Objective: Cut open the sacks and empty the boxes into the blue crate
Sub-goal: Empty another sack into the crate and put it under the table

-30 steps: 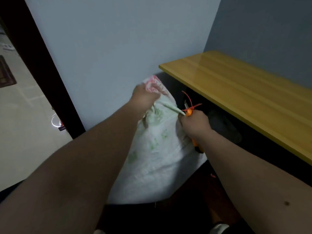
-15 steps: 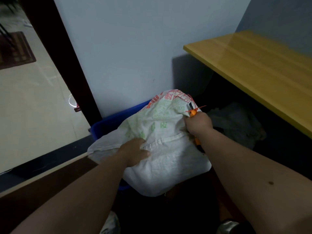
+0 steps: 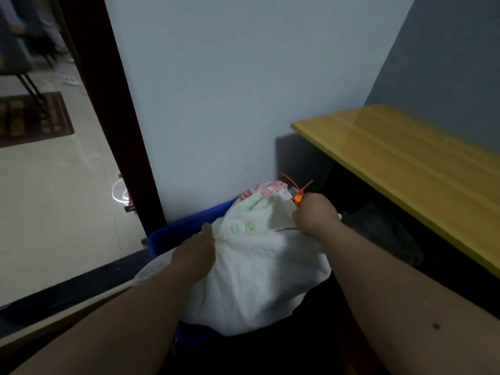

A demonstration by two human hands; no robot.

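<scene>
White sack (image 3: 259, 280) sprawls over the blue crate (image 3: 186, 230) by the wall, beside the yellow table (image 3: 405, 163), left hand (image 3: 196, 255) lying on its side with fingers hidden, right hand (image 3: 315, 215) curled tight round the top corner and an orange cutter (image 3: 297, 198).

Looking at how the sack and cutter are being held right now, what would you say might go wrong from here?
The right hand grips both the sack and an orange cutter, so the blade might slip into the fabric or toward the left hand, which presses the sack nearby.
The sack lies across the crate and overhangs its rim; once cut, the contents could spill onto the floor.
</scene>
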